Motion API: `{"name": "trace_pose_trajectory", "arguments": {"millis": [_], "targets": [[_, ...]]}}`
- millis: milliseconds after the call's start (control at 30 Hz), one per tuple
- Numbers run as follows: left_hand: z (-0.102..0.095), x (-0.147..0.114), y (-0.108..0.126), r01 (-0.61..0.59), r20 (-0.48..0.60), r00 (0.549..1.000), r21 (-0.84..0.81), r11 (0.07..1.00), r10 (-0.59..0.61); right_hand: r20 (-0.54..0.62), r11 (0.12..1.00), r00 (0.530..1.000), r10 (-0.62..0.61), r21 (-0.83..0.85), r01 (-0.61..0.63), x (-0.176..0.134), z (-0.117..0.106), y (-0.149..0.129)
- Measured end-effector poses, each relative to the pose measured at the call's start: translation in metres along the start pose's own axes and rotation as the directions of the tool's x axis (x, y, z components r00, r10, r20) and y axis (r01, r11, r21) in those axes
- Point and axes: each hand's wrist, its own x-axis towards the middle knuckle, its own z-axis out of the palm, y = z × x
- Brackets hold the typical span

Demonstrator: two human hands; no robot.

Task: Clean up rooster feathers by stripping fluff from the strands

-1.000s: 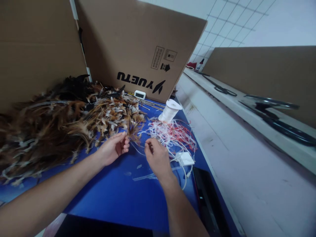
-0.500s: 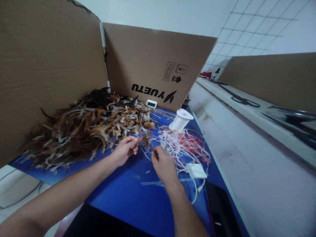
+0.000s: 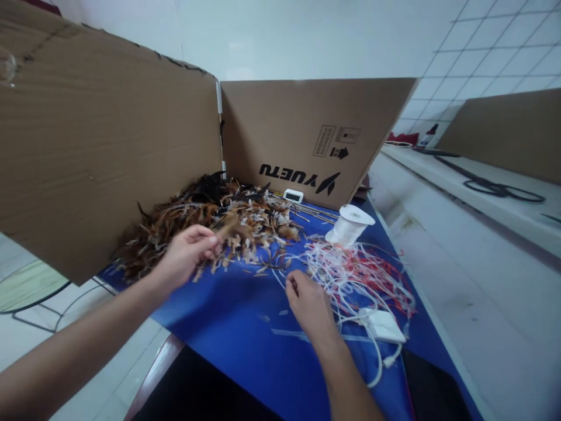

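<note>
The left forearm is slanting in from the near left, and the left hand is hanging above the near edge of the feather pile, its fingers curling inward. Thumb and forefinger are pinching a blurred brown feather, which is pointing toward the far right, over the pile. The right forearm is slanting up from the near right; the right hand is sitting low over the blue table, back upward, fingers bending under with the thumb close to the forefinger. A thin pale strand is curving just beside those fingertips, but whether they are gripping it I cannot tell. The two hands are staying well apart. Right of the right hand, a tangle of red and white strips is lying near a white spool, with a white block on the near side.
</note>
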Motion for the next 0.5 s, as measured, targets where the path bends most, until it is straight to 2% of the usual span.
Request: {"name": "trace_pose_trajectory", "arguments": {"millis": [33, 67, 133, 200, 267, 333, 367, 400, 467, 500], "targets": [[-0.015, 0.002, 0.009, -0.091, -0.084, 0.992, 0.069, 0.993, 0.097, 0.013, 1.000, 1.000, 0.001, -0.005, -0.001, 0.000, 0.000, -0.001], [-0.031, 0.005, 0.016, -0.186, -0.172, 0.962, 0.156, 0.970, 0.212, 0.029, 1.000, 1.000, 0.002, -0.007, -0.001, 0.000, 0.000, -0.003], [-0.062, 0.012, 0.026, -0.323, -0.295, 0.855, 0.341, 0.883, 0.427, 0.062, 1.000, 0.998, -0.001, -0.005, 0.001, 0.000, 0.000, -0.005], [-0.090, 0.020, 0.027, -0.347, -0.361, 0.740, 0.519, 0.781, 0.568, 0.094, 1.000, 0.996, -0.009, 0.003, 0.008, 0.000, 0.002, -0.006], [-0.112, 0.026, 0.021, -0.302, -0.369, 0.647, 0.679, 0.669, 0.667, 0.117, 1.000, 0.993, -0.016, 0.010, 0.015, 0.000, 0.003, -0.006], [-0.127, 0.030, 0.010, -0.192, -0.330, 0.613, 0.819, 0.541, 0.718, 0.131, 1.000, 0.991, -0.017, 0.014, 0.016, 0.000, 0.004, -0.006], [-0.132, 0.030, 0.004, -0.143, -0.262, 0.641, 0.882, 0.448, 0.722, 0.136, 1.000, 0.991, -0.014, 0.015, 0.012, 0.000, 0.004, -0.005], [-0.136, 0.030, -0.002, -0.114, -0.165, 0.689, 0.937, 0.330, 0.706, 0.141, 1.000, 0.990, -0.010, 0.017, 0.007, 0.000, 0.004, -0.005], [-0.140, 0.027, -0.011, -0.143, 0.045, 0.789, 0.984, 0.111, 0.613, 0.155, 1.000, 0.988, -0.001, 0.019, -0.002, 0.000, 0.004, -0.005], [-0.142, 0.025, -0.014, -0.171, 0.119, 0.814, 0.985, 0.038, 0.568, 0.162, 1.000, 0.987, 0.001, 0.017, -0.004, 0.000, 0.004, -0.005]]}}
